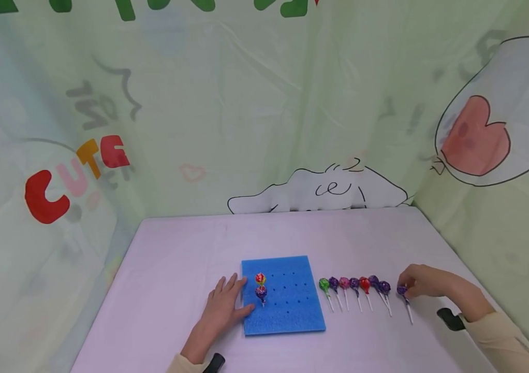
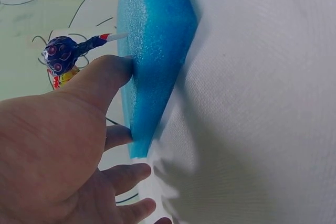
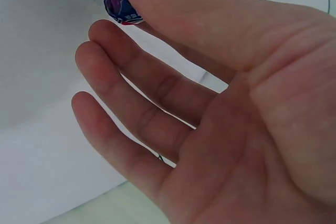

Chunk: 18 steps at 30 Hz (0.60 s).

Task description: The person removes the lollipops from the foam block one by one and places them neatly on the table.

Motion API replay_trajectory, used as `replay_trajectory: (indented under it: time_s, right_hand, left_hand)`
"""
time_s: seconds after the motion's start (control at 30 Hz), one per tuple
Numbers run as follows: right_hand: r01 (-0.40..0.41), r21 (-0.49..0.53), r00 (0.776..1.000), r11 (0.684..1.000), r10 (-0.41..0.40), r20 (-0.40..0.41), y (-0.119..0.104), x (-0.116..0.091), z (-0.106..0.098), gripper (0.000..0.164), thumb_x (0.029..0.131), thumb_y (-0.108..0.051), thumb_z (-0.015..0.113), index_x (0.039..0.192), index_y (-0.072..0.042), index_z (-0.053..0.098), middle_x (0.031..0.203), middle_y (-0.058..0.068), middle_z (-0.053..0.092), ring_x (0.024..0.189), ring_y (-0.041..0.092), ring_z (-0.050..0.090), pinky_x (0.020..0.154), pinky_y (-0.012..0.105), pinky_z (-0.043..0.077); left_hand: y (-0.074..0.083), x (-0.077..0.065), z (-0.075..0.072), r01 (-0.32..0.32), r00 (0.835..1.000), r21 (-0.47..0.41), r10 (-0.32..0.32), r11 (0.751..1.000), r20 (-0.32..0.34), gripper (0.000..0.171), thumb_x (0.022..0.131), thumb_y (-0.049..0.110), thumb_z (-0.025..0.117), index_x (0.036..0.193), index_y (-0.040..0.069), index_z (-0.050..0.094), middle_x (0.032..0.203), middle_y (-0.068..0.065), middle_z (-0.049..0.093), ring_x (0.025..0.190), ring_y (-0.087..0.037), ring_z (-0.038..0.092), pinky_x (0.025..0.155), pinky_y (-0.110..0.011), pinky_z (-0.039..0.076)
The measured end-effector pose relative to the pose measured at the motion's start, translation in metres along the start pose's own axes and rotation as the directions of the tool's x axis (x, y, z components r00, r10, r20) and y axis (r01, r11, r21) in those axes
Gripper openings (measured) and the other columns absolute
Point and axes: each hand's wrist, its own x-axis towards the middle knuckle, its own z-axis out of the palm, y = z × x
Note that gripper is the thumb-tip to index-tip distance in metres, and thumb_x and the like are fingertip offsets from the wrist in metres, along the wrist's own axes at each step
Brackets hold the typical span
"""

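Note:
My left hand (image 1: 218, 306) rests on the left edge of a blue foam board (image 1: 288, 324) with its fingers spread. In the left wrist view the thumb (image 2: 105, 74) lies against the foam near a dark blue-purple lollipop (image 2: 60, 55), whose stick is in the board. Behind that one stands a red-and-yellow lollipop (image 1: 260, 278). Over at the right, my right hand (image 1: 432, 285) pinches the wrapped head of a purple lollipop (image 1: 401, 290) between thumb and index finger. Its white stick points toward me. The other three fingers stay loosely extended in the right wrist view.
Several wrapped lollipops, from a green one (image 1: 324, 284) to a purple one (image 1: 384, 286), lie in a row between the board and my right hand. Rows of small holes mark the board. The pale table (image 1: 176, 248) is enclosed by printed curtains (image 1: 264, 103).

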Motion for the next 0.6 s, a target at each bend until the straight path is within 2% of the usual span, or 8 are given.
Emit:
replay_trajectory:
  time_s: [0.2,0.6]
  right_hand:
    - [-0.039,-0.033,0.999,0.999,0.038,-0.011,0.001,0.012,0.002,0.014,0.085,-0.003,0.075,0.099,-0.001,0.071,0.091,0.003,0.068,0.082,0.017,0.058,0.073,0.038,0.055]
    - [-0.081,-0.034,0.997,0.996,0.081,-0.018,-0.004,0.02,0.004,0.013,0.084,-0.004,0.076,0.093,-0.002,0.067,0.087,0.003,0.066,0.079,0.017,0.059,0.072,0.037,0.055]
  left_hand:
    - [0.001,-0.001,-0.001,0.0,1.0,-0.019,0.0,1.0,0.0,0.073,0.089,0.044,0.074,0.149,0.012,0.048,0.159,-0.021,0.037,0.149,-0.05,0.024,0.115,-0.071,0.025]
    - [0.003,-0.002,-0.003,-0.005,1.0,-0.022,0.005,1.0,0.001,0.073,0.089,0.044,0.073,0.148,0.011,0.048,0.159,-0.021,0.038,0.149,-0.05,0.025,0.115,-0.071,0.026]
